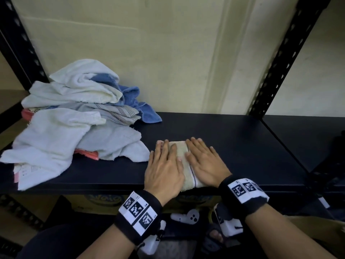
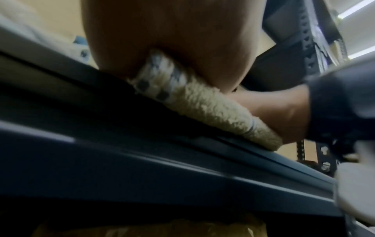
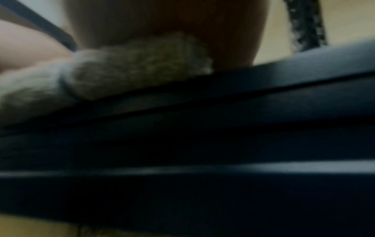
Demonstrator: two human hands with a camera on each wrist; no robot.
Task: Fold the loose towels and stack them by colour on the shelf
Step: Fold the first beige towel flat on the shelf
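A: Hands?
B: Both flat on the folded towel (image 1: pixel 183 161). Left hand (image 1: pixel 164 169) covers its left half, right hand (image 1: pixel 206 162) its right half; fingers straight, pressing, nothing pinched. No grip curled round anything.

A: Where's the towel?
B: On the shelf (image 1: pixel 242 146), at the front edge, about 6 o'clock in the head view. Cream with a thin dark stripe. Left wrist view shows its near end just over the lip, palm squashing it.

A: Long axis?
B: Runs roughly 12 to 6, away from the person, tipped slightly toward 11. Hands sit on either side of its middle line, thumbs nearly meeting.

A: The rest?
B: Loose pile (image 1: pixel 74 116) at 9 to 10 o'clock, its nearest flap just beside the left hand. White, grey striped, blue and pink pieces mixed.

A: Next move, your guess?
B: Left hand is nearer the pile, so it likely reaches there. Bare shelf lies toward 3 o'clock, the right hand's side, for starting a stack.
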